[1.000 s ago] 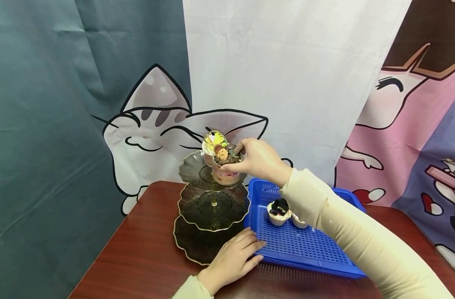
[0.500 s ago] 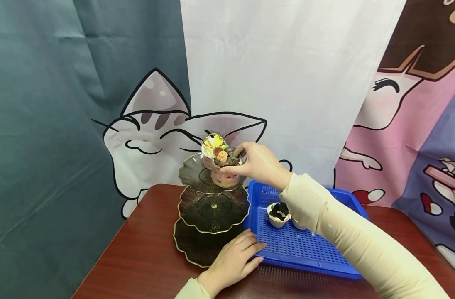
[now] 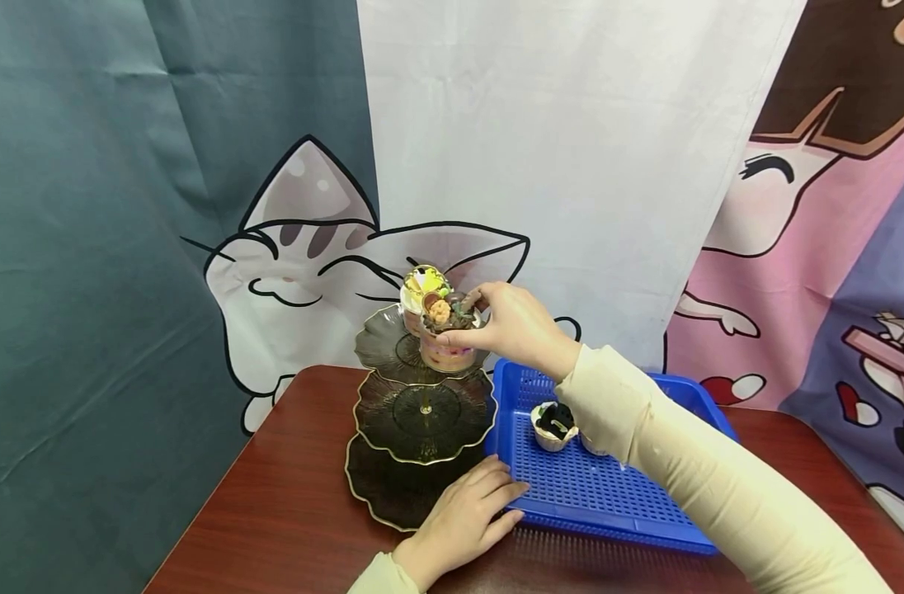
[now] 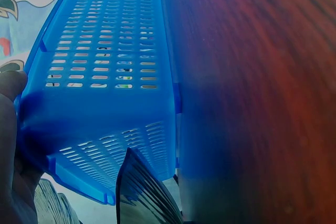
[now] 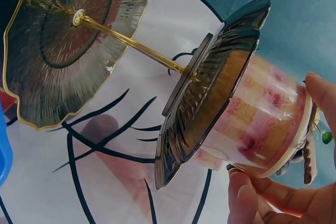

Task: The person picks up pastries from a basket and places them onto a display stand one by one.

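With thumb and fingers, my right hand (image 3: 522, 324) grips a clear dessert cup (image 3: 449, 353) near its rim. Pink and yellow layers show through its wall, under a dark topping with a cookie-like piece. In the right wrist view the cup's base (image 5: 239, 114) is at the top plate (image 5: 210, 103) of a three-tier stand. Behind it, on the same plate, is another cup with a yellow and white topping (image 3: 425, 285). My left hand (image 3: 463, 511) rests with fingers extended at the near left corner of the blue basket (image 3: 608, 528), beside the bottom plate (image 3: 393, 487).
In the basket sit two cupcakes, one with a black topping (image 3: 553, 426); my right sleeve (image 3: 667, 429) partly hides the other. The middle plate (image 3: 426, 417) stands close to the basket's left rim. A printed curtain (image 3: 571, 165) hangs behind the brown table (image 3: 251, 495).
The view has tilted up slightly. Held at the top plate, the dessert cup shows only a slight turn in my right hand. My left hand stays at the basket corner.
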### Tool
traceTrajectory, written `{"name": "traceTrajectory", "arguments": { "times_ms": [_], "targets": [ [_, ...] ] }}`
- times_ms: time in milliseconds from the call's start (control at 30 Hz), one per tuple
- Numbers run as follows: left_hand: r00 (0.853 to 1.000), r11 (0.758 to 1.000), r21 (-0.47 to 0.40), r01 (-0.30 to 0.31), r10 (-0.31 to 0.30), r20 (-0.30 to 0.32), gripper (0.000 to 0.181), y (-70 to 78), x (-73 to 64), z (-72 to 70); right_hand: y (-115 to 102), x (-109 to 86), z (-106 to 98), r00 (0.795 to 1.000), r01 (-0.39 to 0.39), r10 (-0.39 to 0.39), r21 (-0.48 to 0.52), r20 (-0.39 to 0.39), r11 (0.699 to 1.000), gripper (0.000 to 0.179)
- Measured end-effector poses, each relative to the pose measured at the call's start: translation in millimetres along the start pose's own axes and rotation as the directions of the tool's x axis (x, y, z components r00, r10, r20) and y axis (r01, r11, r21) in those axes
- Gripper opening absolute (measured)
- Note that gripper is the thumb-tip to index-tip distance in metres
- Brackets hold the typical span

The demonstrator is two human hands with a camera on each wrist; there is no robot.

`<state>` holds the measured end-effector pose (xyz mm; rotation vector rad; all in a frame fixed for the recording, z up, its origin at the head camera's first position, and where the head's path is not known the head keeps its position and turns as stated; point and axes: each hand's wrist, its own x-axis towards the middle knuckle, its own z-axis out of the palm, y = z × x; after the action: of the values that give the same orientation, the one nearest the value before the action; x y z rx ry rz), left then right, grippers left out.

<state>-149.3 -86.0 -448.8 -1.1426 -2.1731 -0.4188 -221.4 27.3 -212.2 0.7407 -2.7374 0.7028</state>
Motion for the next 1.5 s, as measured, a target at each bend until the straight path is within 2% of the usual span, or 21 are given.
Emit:
{"name": "traceTrajectory", "arguments": {
  "times_ms": [100, 333, 533, 1067, 1233, 1500],
  "targets": [
    [1.0, 1.0, 0.003, -0.003, 0.003, -0.001, 0.028, -0.4, -0.3, 0.4, -1.0, -0.8, -0.6, 1.0, 0.009, -0.009, 0.009, 0.001, 1.0, 0.05],
    [1.0, 1.0, 0.013, 0.002, -0.002, 0.006, 0.028, 0.0, -0.5, -0.8, -2.5, -2.3, -0.1, 1.0, 0.027, -0.027, 0.007, 0.004, 1.0, 0.058],
    [1.0, 1.0, 0.014, 0.003, -0.003, 0.005, 0.028, 0.4, -0.6, -0.6, -0.1, -2.2, 1.4, 0.999, 0.032, -0.032, 0.002, 0.001, 0.999, 0.055],
    [1.0, 1.0, 0.024, -0.008, 0.009, -0.015, 0.027, -0.5, -0.7, 0.2, 9.1, -9.9, -5.9, 1.0, -0.006, 0.005, 0.021, 0.009, 1.0, 0.063],
    [0.999, 0.999, 0.043, -0.032, 0.034, -0.036, 0.027, -1.3, -0.9, 1.7, 14.4, -14.5, -10.4, 1.0, -0.007, 0.007, 0.041, 0.001, 0.999, 0.061],
    [0.996, 0.996, 0.07, -0.062, 0.067, -0.064, 0.026, -1.9, -0.4, 2.9, 28.5, -22.5, -12.9, 0.999, 0.035, -0.032, 0.101, -0.029, 0.994, 0.055]
  ]
}}
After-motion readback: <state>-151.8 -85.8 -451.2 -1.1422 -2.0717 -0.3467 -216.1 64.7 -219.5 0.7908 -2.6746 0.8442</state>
